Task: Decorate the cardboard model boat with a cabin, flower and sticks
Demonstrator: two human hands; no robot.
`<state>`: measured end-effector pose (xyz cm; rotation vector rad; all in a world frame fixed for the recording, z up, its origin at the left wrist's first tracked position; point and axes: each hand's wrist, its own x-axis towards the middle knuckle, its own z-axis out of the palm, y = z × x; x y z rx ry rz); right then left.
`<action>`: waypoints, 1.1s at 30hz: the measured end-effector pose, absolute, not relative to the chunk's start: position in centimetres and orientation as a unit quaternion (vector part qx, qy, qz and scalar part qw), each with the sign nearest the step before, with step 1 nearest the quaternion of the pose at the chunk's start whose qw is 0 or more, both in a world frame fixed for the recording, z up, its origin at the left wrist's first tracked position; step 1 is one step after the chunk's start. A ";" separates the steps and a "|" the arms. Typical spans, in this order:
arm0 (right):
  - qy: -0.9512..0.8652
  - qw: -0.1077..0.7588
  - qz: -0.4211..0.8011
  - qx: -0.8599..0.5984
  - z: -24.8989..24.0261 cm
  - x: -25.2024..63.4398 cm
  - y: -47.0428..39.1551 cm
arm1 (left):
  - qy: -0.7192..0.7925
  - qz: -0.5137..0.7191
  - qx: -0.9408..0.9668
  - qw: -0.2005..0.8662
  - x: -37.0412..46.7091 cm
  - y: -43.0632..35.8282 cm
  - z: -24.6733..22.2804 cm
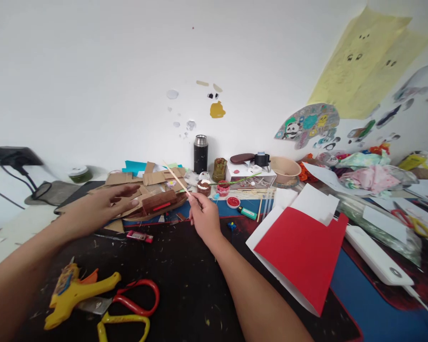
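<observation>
My right hand (pixel 204 213) pinches the lower end of a thin wooden stick (pixel 177 177), which slants up and to the left. To its left, my left hand (pixel 103 205) is stretched out with nothing in it, fingers apart. Just beyond those fingers a brown model boat-like piece (pixel 159 203) with a red strip lies before a pile of torn cardboard (pixel 157 177). A pink-wrapped eraser-like piece (pixel 140 236) rests on the black mat below. Past my right hand stand a small brown jar (pixel 204 188) and a red pot (pixel 223 188).
A yellow glue gun (pixel 79 295) and red-and-yellow scissors (pixel 135 298) lie at the front left. Red card (pixel 301 251) leans over white sheets on the right, beside a white power strip (pixel 376 259). A black flask (pixel 200 156) stands against the wall.
</observation>
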<state>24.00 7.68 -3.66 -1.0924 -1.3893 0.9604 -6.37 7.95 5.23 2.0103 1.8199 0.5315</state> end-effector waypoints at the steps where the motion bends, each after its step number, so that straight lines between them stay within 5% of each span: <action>1: -0.583 0.535 0.405 -0.459 -3.5 24.0 7.6 | 0.644 0.198 0.714 0.191 -6.4 7.4 5.3; 7: -0.564 0.547 0.438 -0.437 -2.4 23.5 6.5 | 0.642 0.274 0.686 0.204 -4.9 5.2 5.8; 16: -0.601 0.498 0.480 -0.401 -2.2 22.5 5.3 | 0.540 0.402 0.592 0.442 -0.9 5.1 4.9; 33: -0.603 0.453 0.496 -0.429 -3.0 22.9 5.6 | 0.495 0.557 0.479 0.464 -1.4 7.7 3.6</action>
